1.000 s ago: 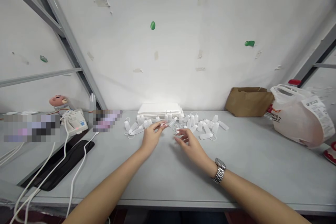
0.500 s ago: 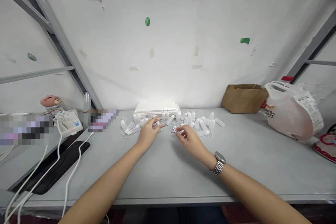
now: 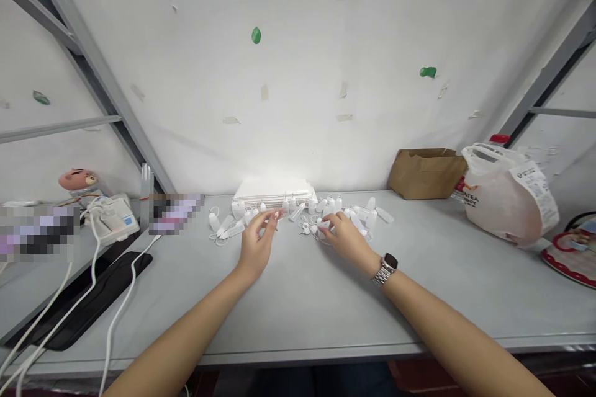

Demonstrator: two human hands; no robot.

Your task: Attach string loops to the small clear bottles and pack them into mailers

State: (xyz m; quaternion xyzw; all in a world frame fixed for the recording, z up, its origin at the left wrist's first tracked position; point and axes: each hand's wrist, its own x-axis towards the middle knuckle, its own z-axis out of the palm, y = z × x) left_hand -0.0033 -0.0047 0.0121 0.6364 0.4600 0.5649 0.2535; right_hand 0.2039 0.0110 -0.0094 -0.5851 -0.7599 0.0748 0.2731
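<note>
Several small translucent white bottles (image 3: pixel 225 225) with thin looped cap straps lie and stand scattered at the back of the grey table. My left hand (image 3: pixel 257 245) hovers in front of them, thumb and index finger brought together in a pinch. Whatever is between those fingertips is too small to make out. On the right, my right hand (image 3: pixel 347 239) reaches down among the bottles, its fingers closed on a small translucent bottle (image 3: pixel 323 224). A loose cap piece (image 3: pixel 305 228) lies on the table between both hands. My right wrist wears a metal-band watch (image 3: pixel 385 268).
Behind the bottles sits a stack of white boards or boxes (image 3: pixel 274 188) against the wall. A brown paper bag (image 3: pixel 426 175) and a white plastic bag (image 3: pixel 505 195) stand at right. White cables (image 3: pixel 133 276), a black flat case (image 3: pixel 100 301) and a power strip (image 3: pixel 112 220) occupy the left.
My left hand has drawn slightly back to the left, its fingertips closing together. My right hand has moved a little right and up, onto a bottle. The view has shifted slightly.
</note>
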